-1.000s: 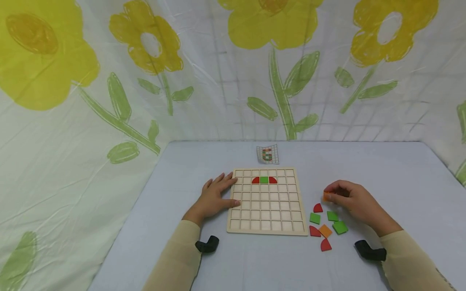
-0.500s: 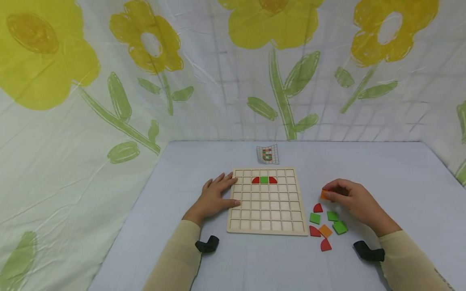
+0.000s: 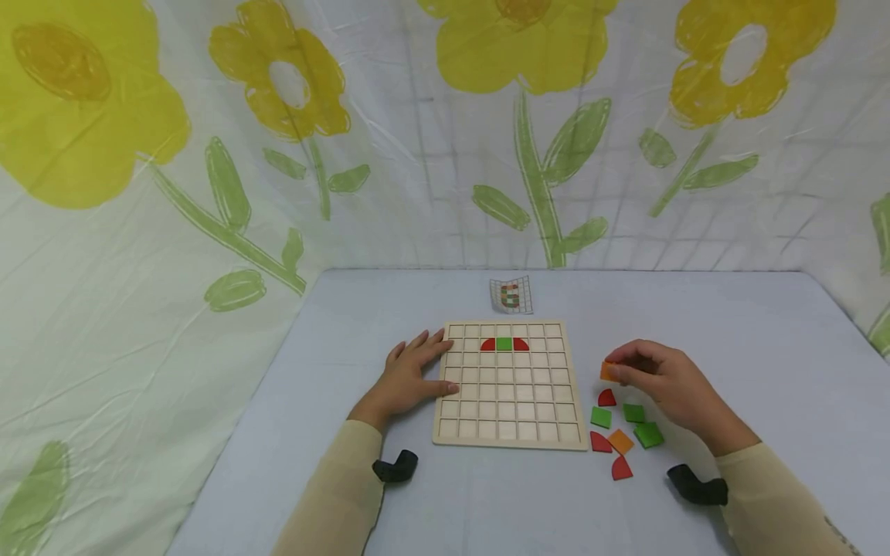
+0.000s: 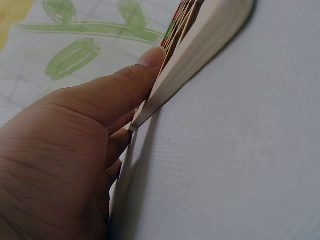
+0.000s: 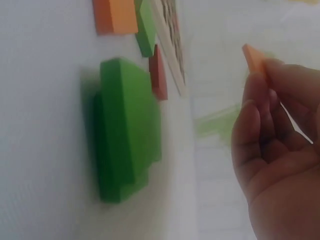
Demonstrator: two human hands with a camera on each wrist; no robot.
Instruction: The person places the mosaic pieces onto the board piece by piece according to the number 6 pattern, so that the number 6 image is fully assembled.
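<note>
A wooden grid board (image 3: 516, 434) lies on the table, with a green square tile (image 3: 504, 344) between two red quarter-round tiles (image 3: 488, 345) in its second row from the far side. My left hand (image 3: 406, 384) rests on the board's left edge, fingers spread and straight; the left wrist view shows the thumb (image 4: 152, 57) on top of the rim. Between thumb and fingertips my right hand (image 3: 667, 382) pinches an orange square tile (image 3: 607, 371), right of the board. In the right wrist view that orange tile (image 5: 255, 59) is raised off the table.
Loose tiles lie right of the board: green squares (image 3: 601, 418), red quarter-rounds (image 3: 622, 468) and an orange square (image 3: 621, 442). Two green ones overlap in the right wrist view. A small paper with a coloured grid pattern (image 3: 511, 295) lies behind the board. A flowered curtain (image 3: 389, 208) hangs behind.
The right hand has moved a little left toward the board, carrying the orange tile. The left hand and the board have stayed in place.
</note>
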